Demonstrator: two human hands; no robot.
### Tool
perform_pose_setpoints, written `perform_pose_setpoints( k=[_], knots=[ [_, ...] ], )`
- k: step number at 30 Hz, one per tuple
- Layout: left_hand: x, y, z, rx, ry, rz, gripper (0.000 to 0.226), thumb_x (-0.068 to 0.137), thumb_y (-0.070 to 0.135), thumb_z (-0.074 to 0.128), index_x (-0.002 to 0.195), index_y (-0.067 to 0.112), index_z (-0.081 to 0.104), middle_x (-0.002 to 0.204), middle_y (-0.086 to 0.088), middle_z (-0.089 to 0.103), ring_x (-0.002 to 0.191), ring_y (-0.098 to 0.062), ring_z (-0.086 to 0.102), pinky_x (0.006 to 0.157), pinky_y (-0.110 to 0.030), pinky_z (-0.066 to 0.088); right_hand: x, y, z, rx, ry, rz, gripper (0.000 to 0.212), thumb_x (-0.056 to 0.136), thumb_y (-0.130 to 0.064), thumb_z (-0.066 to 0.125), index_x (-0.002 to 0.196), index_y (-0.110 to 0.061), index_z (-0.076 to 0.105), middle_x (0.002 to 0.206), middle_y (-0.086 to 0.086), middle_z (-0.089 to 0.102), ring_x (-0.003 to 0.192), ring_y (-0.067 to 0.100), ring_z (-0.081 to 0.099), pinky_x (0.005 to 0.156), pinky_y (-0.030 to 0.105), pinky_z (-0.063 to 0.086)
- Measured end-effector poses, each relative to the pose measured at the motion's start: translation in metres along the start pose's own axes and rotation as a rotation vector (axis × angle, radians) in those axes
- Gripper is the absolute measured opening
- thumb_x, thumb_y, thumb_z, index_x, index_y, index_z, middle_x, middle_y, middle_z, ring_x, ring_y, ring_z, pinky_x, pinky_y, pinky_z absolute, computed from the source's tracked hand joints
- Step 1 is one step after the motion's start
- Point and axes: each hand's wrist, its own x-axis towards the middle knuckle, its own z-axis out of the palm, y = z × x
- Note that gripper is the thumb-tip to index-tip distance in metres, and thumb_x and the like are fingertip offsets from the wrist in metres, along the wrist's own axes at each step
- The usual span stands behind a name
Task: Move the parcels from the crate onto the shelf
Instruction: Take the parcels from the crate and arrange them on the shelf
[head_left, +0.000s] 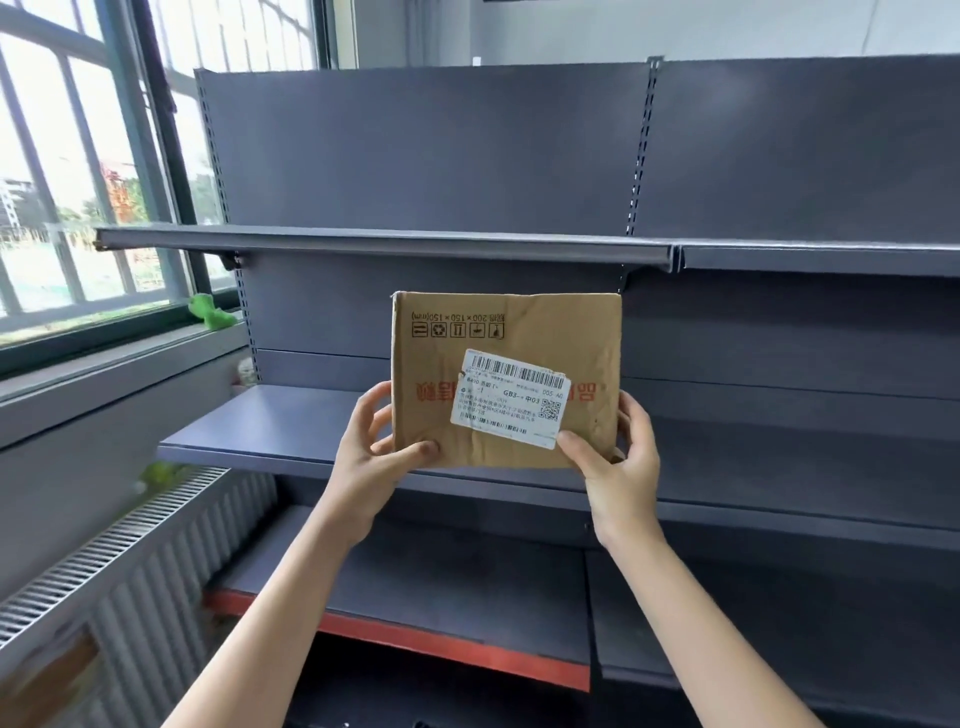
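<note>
A brown cardboard parcel (519, 332) with a white shipping label is held upright in front of me, its printing upside down. My left hand (371, 457) grips its lower left corner, thumb on the front face. My right hand (618, 462) grips its lower right corner, thumb on the label's edge. The parcel hangs over the front of the grey middle shelf board (270, 431), below the upper board (389, 244). No crate is in view.
The dark grey shelf unit fills the view, with a lower board edged in red (415, 639). A window and sill with a green object (210, 312) are at the left. A ribbed radiator (119, 561) runs beneath the sill.
</note>
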Motion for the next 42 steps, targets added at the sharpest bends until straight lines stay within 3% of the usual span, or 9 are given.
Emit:
perform_pose_setpoints(
  k=[7, 12, 17, 22, 29, 32, 36, 40, 42],
  knots=[
    [0.019, 0.011, -0.002, -0.002, -0.023, 0.023, 0.065, 0.045, 0.026, 0.077, 0.101, 0.048, 0.052, 0.104, 0.012, 0.070, 0.086, -0.005, 0.070, 0.067, -0.017, 0.054, 0.014, -0.009, 0.013, 0.013, -0.002, -0.017, 0.059, 0.074, 0.004, 0.070, 0.120, -0.022, 0.045, 0.107, -0.012, 0.058, 0.084, -0.011, 0.062, 0.072, 0.013, 0.053],
    [0.026, 0.026, -0.005, -0.007, -0.036, 0.071, 0.063, 0.048, 0.021, 0.078, 0.097, 0.053, 0.055, 0.095, 0.018, 0.072, 0.084, -0.006, 0.070, 0.069, -0.018, 0.056, 0.017, -0.034, 0.016, 0.013, 0.070, -0.061, 0.058, 0.071, 0.004, 0.072, 0.113, -0.030, 0.049, 0.099, -0.016, 0.063, 0.083, -0.004, 0.065, 0.080, 0.028, 0.055],
    [0.039, 0.032, -0.013, -0.068, -0.073, 0.121, 0.064, 0.046, 0.027, 0.077, 0.101, 0.051, 0.057, 0.104, 0.010, 0.072, 0.088, -0.010, 0.070, 0.069, -0.018, 0.054, 0.020, -0.045, 0.023, 0.006, 0.087, -0.153, 0.057, 0.069, 0.005, 0.073, 0.104, -0.036, 0.053, 0.103, -0.010, 0.064, 0.083, -0.001, 0.066, 0.068, 0.016, 0.053],
    [0.063, 0.024, -0.028, -0.096, -0.093, 0.141, 0.067, 0.046, 0.025, 0.077, 0.106, 0.046, 0.055, 0.102, 0.010, 0.072, 0.087, -0.011, 0.071, 0.067, -0.017, 0.053, 0.032, -0.029, 0.043, -0.017, 0.107, -0.181, 0.059, 0.069, 0.005, 0.073, 0.105, -0.036, 0.053, 0.107, -0.004, 0.063, 0.083, 0.000, 0.066, 0.068, 0.016, 0.052],
    [0.099, 0.001, -0.040, -0.087, -0.134, 0.090, 0.067, 0.046, 0.026, 0.076, 0.105, 0.045, 0.053, 0.101, 0.013, 0.072, 0.088, -0.008, 0.070, 0.066, -0.017, 0.053, 0.051, 0.001, 0.059, -0.058, 0.134, -0.168, 0.059, 0.070, 0.006, 0.071, 0.107, -0.036, 0.051, 0.103, -0.008, 0.064, 0.084, -0.001, 0.065, 0.075, 0.021, 0.053],
    [0.112, -0.011, -0.041, -0.075, -0.147, 0.067, 0.065, 0.047, 0.024, 0.076, 0.103, 0.045, 0.051, 0.099, 0.011, 0.071, 0.086, -0.008, 0.069, 0.066, -0.017, 0.053, 0.060, 0.017, 0.060, -0.104, 0.131, -0.160, 0.060, 0.070, 0.001, 0.075, 0.108, -0.037, 0.050, 0.110, -0.004, 0.063, 0.089, 0.000, 0.064, 0.077, 0.026, 0.054],
    [0.124, -0.025, -0.037, -0.013, -0.132, 0.051, 0.062, 0.058, 0.010, 0.073, 0.102, 0.045, 0.046, 0.105, 0.007, 0.066, 0.085, -0.008, 0.068, 0.066, -0.018, 0.053, 0.074, 0.035, 0.057, -0.129, 0.115, -0.143, 0.058, 0.065, -0.012, 0.075, 0.109, -0.037, 0.048, 0.113, -0.006, 0.060, 0.093, -0.003, 0.062, 0.074, 0.015, 0.050],
    [0.131, -0.037, -0.029, 0.035, -0.121, 0.031, 0.059, 0.060, 0.010, 0.070, 0.100, 0.045, 0.043, 0.107, 0.007, 0.064, 0.087, -0.009, 0.069, 0.070, -0.020, 0.055, 0.087, 0.056, 0.047, -0.158, 0.079, -0.102, 0.059, 0.064, -0.018, 0.074, 0.111, -0.037, 0.045, 0.117, -0.004, 0.059, 0.106, 0.008, 0.060, 0.086, 0.026, 0.051],
    [0.135, -0.046, -0.026, 0.053, -0.116, 0.022, 0.060, 0.061, 0.008, 0.070, 0.101, 0.043, 0.041, 0.109, 0.006, 0.062, 0.085, -0.007, 0.068, 0.068, -0.019, 0.054, 0.093, 0.067, 0.044, -0.177, 0.062, -0.105, 0.060, 0.066, -0.018, 0.073, 0.115, -0.033, 0.042, 0.115, -0.008, 0.058, 0.102, -0.001, 0.059, 0.083, 0.020, 0.050]
  ],
)
